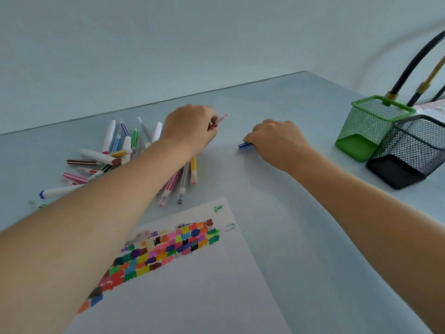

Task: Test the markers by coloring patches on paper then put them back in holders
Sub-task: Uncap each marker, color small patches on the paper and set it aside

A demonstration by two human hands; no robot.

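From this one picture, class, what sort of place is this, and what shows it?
Probably a desk or craft table against a plain wall. A pile of markers lies loose on it, a paper carries coloured test patches, and two mesh holders, green and black, stand at the right.

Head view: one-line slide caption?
Left hand grips a pink marker, right hand a blue marker, beyond the patch-covered paper; mesh holders empty.

Paper (192, 297) white w/ multicolour patch rows. Pile of markers (115, 155): mixed colours, many striped. One mesh holder (368, 128) green, other holder (409, 153) black. Blue-striped marker (244, 145); pink-tipped marker (222, 118).
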